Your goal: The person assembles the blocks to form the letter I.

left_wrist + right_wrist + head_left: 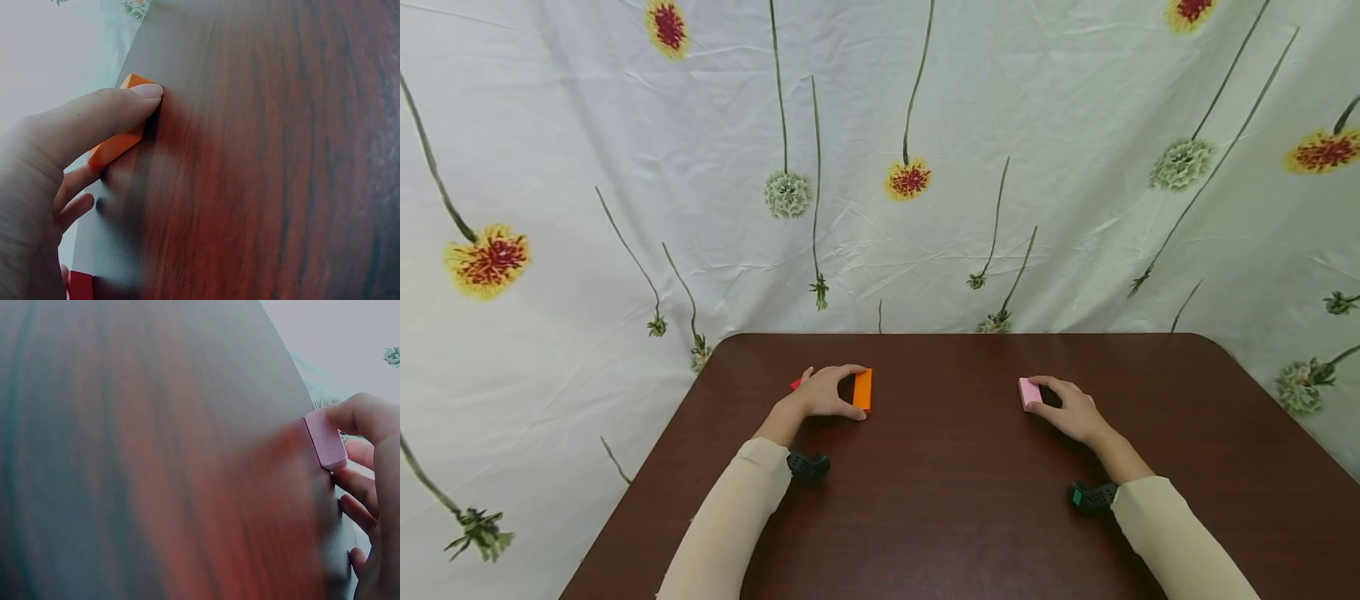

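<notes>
My left hand (825,395) pinches an orange block (862,390) between thumb and fingers on the table, left of the middle. In the left wrist view the thumb lies across one end of that orange block (119,147). A red block (796,383) lies behind the left hand, mostly hidden by it; the left wrist view shows a corner of this red block (81,285). On the right, my right hand (1072,412) pinches a pink block (1029,394) by its ends. The pink block (325,440) shows its broad face in the right wrist view.
The dark brown wooden table (940,500) has rounded far corners. A white cloth with printed flowers (865,242) hangs behind it and along its sides. Dark bands (808,467) are worn on both wrists, below beige sleeves (730,517).
</notes>
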`<state>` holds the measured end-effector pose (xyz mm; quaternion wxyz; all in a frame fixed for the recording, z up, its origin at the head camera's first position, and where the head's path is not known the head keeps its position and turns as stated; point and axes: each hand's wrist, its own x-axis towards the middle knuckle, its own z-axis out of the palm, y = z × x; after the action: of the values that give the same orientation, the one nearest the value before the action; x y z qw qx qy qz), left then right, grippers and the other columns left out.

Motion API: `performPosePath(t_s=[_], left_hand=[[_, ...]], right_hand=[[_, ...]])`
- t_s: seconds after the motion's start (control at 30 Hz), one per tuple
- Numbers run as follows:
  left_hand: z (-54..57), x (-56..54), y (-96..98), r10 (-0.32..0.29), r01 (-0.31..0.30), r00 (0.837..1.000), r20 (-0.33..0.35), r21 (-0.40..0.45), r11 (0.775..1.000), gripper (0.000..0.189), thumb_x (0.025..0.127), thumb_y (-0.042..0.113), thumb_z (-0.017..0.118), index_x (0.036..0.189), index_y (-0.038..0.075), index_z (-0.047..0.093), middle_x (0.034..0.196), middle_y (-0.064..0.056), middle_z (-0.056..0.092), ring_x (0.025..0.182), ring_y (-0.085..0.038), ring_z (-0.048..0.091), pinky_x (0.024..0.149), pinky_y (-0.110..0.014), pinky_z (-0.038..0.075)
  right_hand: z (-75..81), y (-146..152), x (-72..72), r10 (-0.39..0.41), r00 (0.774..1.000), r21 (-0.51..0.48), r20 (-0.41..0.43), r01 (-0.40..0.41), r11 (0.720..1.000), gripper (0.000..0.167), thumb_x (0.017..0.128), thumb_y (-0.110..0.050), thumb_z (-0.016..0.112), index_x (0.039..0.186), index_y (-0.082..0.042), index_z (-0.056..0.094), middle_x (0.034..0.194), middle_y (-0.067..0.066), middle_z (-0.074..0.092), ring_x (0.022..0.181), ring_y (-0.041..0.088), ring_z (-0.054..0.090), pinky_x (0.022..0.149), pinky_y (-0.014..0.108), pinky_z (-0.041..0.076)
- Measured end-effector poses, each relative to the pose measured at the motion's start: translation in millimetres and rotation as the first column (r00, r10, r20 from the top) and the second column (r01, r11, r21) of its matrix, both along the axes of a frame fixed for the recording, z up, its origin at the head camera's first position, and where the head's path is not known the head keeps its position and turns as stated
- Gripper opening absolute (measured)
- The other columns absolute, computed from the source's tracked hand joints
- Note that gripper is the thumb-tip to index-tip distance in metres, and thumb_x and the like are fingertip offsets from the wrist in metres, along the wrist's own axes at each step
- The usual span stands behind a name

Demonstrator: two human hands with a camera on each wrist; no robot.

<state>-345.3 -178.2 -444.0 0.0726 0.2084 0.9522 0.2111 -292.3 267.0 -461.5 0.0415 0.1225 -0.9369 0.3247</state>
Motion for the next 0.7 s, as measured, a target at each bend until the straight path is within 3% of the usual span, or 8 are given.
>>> performPosePath(t_s=[0.37,0.7], left_hand=[[-0.7,-0.6,-1.8,-0.006,0.006,1.000,-0.009,0.030,1.000,0.084,0.073,0.047,0.082,0.145,0.021,0.047,0.144,-0.011,0.048,0.133,-0.035,0.038,0.109,-0.065,0.002],[-1.2,0.2,3.9,-0.018,0.021,0.998,-0.063,0.057,0.998,0.084,0.071,0.050,0.082,0.143,0.020,0.050,0.141,-0.008,0.051,0.132,-0.034,0.038,0.111,-0.063,0.002]], right_hand=[[-6.0,-0.3,1.3,-0.015,1.000,-0.021,0.000,0.015,1.000,0.060,0.094,-0.041,0.061,0.140,-0.005,0.048,0.142,0.030,0.042,0.133,0.050,0.030,0.102,0.070,0.015],[-6.4,0.9,1.1,-0.023,1.000,-0.028,-0.003,0.023,0.999,0.061,0.094,-0.041,0.061,0.141,-0.005,0.048,0.144,0.028,0.042,0.134,0.049,0.029,0.103,0.070,0.014]])
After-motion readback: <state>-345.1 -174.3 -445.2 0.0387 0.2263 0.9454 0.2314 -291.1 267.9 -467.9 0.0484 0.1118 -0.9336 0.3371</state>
